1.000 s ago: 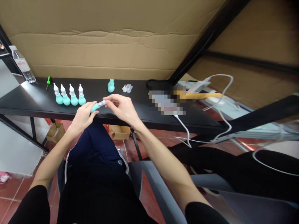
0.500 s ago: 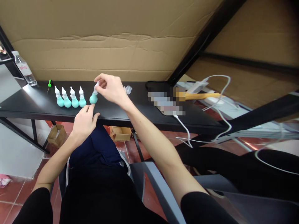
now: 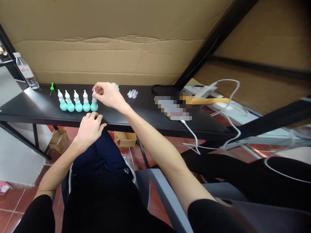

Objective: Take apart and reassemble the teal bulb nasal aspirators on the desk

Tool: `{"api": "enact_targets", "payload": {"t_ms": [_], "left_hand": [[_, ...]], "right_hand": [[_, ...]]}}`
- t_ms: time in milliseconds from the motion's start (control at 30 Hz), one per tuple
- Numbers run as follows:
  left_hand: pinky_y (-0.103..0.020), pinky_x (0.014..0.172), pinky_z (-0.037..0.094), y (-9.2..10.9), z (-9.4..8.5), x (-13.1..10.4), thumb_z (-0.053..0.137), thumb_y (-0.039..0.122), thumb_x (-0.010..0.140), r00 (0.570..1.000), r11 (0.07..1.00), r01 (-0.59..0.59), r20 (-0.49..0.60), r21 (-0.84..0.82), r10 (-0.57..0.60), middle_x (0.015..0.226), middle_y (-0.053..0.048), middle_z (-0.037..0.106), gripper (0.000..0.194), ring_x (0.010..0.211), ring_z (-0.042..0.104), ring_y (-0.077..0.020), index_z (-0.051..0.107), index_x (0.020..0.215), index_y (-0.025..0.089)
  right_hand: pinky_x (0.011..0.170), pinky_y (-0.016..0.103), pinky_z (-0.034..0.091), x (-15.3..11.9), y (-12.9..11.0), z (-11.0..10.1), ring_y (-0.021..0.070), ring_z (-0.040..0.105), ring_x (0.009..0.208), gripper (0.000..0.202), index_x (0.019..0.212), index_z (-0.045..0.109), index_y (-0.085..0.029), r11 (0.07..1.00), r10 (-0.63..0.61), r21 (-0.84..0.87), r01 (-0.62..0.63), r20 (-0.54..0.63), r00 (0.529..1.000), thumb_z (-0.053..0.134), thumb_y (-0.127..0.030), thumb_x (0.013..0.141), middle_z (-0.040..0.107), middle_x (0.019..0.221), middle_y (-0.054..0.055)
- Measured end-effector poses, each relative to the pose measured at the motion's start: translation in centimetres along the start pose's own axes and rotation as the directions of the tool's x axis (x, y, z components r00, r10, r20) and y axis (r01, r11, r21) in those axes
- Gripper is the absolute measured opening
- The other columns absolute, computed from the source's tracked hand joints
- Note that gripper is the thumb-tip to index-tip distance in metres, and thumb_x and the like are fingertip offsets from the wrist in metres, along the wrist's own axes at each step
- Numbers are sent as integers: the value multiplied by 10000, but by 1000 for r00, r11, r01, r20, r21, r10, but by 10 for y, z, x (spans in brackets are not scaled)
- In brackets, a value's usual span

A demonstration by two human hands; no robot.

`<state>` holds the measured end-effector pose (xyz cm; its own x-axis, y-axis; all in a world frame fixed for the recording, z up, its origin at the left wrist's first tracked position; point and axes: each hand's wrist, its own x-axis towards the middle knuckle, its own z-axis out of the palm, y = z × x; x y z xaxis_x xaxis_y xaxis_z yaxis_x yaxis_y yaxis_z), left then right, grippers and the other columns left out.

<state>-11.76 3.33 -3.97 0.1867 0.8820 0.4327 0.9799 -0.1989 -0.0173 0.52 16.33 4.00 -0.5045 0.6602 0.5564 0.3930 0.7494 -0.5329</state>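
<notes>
Fifth bulb (image 3: 94, 106) has shifted left, its tip (image 3: 94, 92) pinched between right-hand fingers (image 3: 97, 96).

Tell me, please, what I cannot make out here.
Head view, all:
Teal piece beyond the right hand: mostly hidden by it.
Nozzle on the rightmost bulb: tip partly covered by the same hand.
Flat object, right: blurred by pixelation.
Bottle label: print too small.

From here, the round mint-green bulbs (image 3: 78, 107) look smooth, matt and rubbery, their tapered white nozzles (image 3: 76, 94) like plastic. The flat black tabletop (image 3: 143, 111) has a satin sheen; the brown cardboard panel (image 3: 116, 58) is creased, matt.
</notes>
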Motion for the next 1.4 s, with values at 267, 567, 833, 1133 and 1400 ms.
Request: {"api": "enact_targets", "payload": {"t_ms": [267, 567, 833, 1133, 1400], "left_hand": [[-473, 1015, 581, 1, -4, 1, 674, 360, 1113, 1000, 1000, 8, 25, -4, -7, 1359, -172, 746, 325, 1231, 692, -356, 758, 1338, 141], [-461, 998, 564, -3, 0, 0, 664, 368, 1116, 1000, 1000, -12, 11, -25, 12, 1336, -163, 736, 302, 1186, 673, -340, 757, 1303, 149], [-434, 995, 547, -5, 2, 0, 674, 362, 1115, 1000, 998, -15, -5, -68, 14, 1311, -149, 721, 249, 1181, 652, -320, 765, 1255, 177], [-450, 1002, 546, -5, 1, 2, 649, 378, 1127, 1000, 999, -28, 11, -39, 28, 1298, -164, 720, 302, 1179, 648, -335, 761, 1303, 159], [-471, 1068, 559, -9, 6, 2, 629, 421, 1129, 999, 995, -37, -39, -93, 33, 1331, -163, 744, 423, 1193, 678, -334, 683, 1452, 153]], "right_hand": [[1001, 423, 603, -3, -3, 0, 255, 805, 969, 159, 1054, 802, -199, 1000, 29, -10, -28, 30, 999, 698, -153, 942, 854, 1029, 67], [1034, 465, 611, 6, 38, -40, 270, 797, 1015, 244, 1167, 803, -218, 993, 30, -113, -44, -121, 992, 630, -374, 1094, 837, 1110, 93], [1086, 565, 601, 20, 141, -77, 355, 790, 1084, 185, 1050, 845, -176, 928, 155, -301, -219, -223, 963, 686, -226, 970, 849, 1067, 160], [1028, 469, 575, 11, 143, -27, 323, 739, 1060, 285, 1175, 797, -184, 923, 133, -358, -139, -40, 990, 761, -204, 893, 825, 1177, 155], [828, 382, 580, -16, 113, -51, 235, 706, 827, 252, 908, 751, -223, 991, 122, 62, -115, -127, 984, 781, -472, 934, 794, 883, 56]]}}
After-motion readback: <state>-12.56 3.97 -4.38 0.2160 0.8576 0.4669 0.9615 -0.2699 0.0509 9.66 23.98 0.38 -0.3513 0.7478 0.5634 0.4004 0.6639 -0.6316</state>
